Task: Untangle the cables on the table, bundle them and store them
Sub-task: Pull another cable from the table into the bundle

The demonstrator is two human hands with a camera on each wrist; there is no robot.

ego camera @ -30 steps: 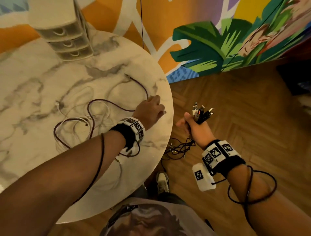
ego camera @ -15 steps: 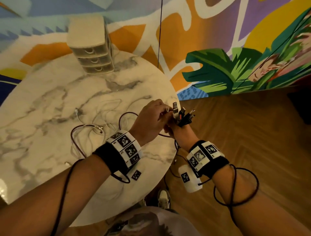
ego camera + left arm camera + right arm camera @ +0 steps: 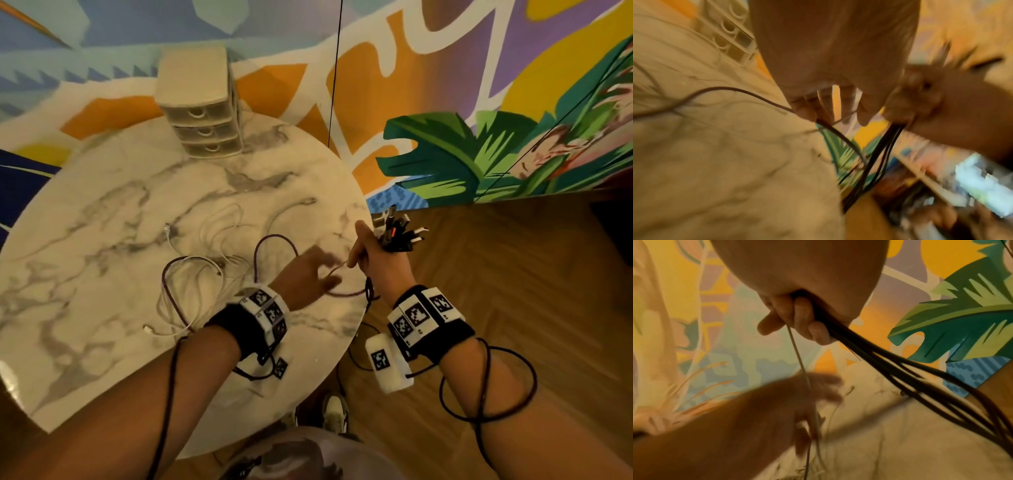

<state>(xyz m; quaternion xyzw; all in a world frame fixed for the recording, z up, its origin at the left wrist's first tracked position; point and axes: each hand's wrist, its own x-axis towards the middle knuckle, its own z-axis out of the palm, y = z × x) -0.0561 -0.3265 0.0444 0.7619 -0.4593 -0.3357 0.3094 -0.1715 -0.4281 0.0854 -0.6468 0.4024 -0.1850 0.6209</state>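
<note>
My right hand (image 3: 373, 253) is at the table's right edge and grips a bunch of cable ends (image 3: 397, 229), plugs pointing up. Their black cords (image 3: 879, 353) hang down past the table edge. My left hand (image 3: 308, 274) is just left of it and blurred. Its fingers and thumb curl loosely round a maroon cable (image 3: 274, 237) that runs from the right hand onto the table. In the left wrist view that cable (image 3: 756, 95) passes under my fingertips (image 3: 803, 112). Thin white cables (image 3: 219, 226) lie looped on the marble table (image 3: 102, 240).
A small beige drawer unit (image 3: 202, 113) with three shut drawers stands at the table's far edge, against a painted wall. Wooden floor lies to the right, with a dark object at the far right. My shoe (image 3: 334, 411) is under the table's near edge.
My left hand picked up the maroon cable's end, carried it to the right hand's bunch, and has now drawn back left along the cable. The right hand moved in to the table edge.
</note>
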